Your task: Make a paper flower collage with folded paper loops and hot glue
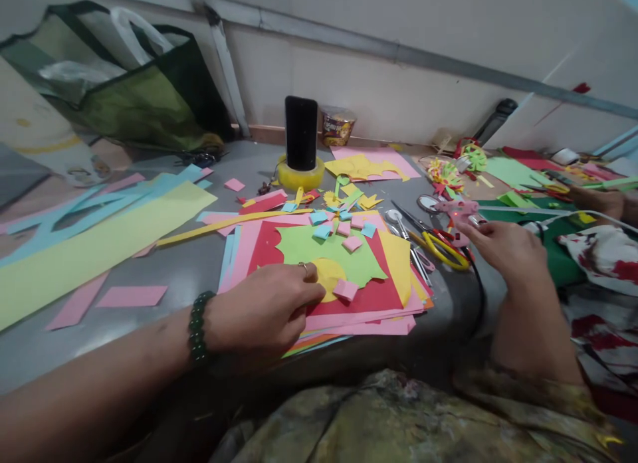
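Grey bench [192, 267] here, pale wall [399, 94] behind, and near the front edge lies one yellow circle [331, 274], on one jagged green cutout [343, 247]. Left grip [262, 307] has its fingertips at the circle's left side; whether they pinch it, I can't tell! One folded pink piece [345, 290] sits on its right. Beneath the cutout: one red sheet [381, 293], topping a paper stack [359, 327]. Right grip [511, 250] is clamped on one pink glue gun [461, 214]. Farther out: one phone [301, 134] upright at one tape roll [300, 177], one cup [337, 126], one green bag [144, 104], and, far right, one co-worker's hand [598, 200].
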Demonstrator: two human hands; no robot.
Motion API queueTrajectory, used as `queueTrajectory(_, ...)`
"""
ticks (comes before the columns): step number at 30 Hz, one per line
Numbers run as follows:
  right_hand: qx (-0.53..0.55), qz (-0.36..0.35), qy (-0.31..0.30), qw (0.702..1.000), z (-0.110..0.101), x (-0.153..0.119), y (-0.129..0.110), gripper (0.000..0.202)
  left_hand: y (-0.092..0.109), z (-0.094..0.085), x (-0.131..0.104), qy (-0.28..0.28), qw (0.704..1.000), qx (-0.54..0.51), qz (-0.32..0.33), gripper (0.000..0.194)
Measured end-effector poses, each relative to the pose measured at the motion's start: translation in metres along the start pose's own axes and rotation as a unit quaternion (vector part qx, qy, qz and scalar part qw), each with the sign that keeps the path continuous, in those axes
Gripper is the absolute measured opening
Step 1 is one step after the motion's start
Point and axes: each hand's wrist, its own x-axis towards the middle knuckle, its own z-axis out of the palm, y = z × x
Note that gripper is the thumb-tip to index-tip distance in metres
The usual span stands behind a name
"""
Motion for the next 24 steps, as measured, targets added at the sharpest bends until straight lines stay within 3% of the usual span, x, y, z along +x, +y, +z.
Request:
queueTrajectory(2, 0.041, -0.017, 0.022, 0.999, -0.006, -0.014, -0.019, 0.041, 0.0, 0.0, 0.0, 0.001, 1.0, -0.002, -0.002, 0.023)
queueTrajectory(5, 0.133, -0.173, -0.034, 0.975, -0.002, -0.027, -0.065, 0.029, 0.001, -0.001, 0.001, -0.005, 1.0, -0.004, -0.001, 0.025)
queueTrajectory(8, 0.109, -0.299, -0.099, 0.943, 0.009, -0.029, -0.114, 0.028, 0.001, -0.001, 0.002, -0.008, 1.0, -0.004, 0.002, 0.024)
queueTrajectory(10, 0.041, -0.32, -0.126, 0.938, 0.015, -0.027, -0.142, 0.036, 0.002, -0.002, 0.002, -0.008, 1.0, -0.002, 0.003, 0.022)
queueTrajectory(13, -0.069, -0.292, -0.148, 0.942, 0.02, -0.022, -0.17, 0.04, 0.002, -0.003, 0.002, -0.012, 1.0, 0.001, -0.001, 0.022)
queueTrajectory(17, -0.123, -0.267, -0.154, 0.943, 0.021, -0.018, -0.172, 0.028, 0.004, -0.005, 0.003, -0.031, 1.0, 0.002, -0.007, 0.021)
queueTrajectory(22, 0.003, -0.332, -0.014, 0.943, 0.012, -0.023, -0.139, 0.027, 0.005, -0.006, 0.004, -0.037, 0.999, 0.0, -0.01, 0.018)
queueTrajectory(24, 0.074, -0.365, 0.004, 0.928, 0.008, -0.027, -0.131, 0.027, 0.004, -0.005, 0.004, -0.035, 0.999, -0.001, -0.008, 0.017)
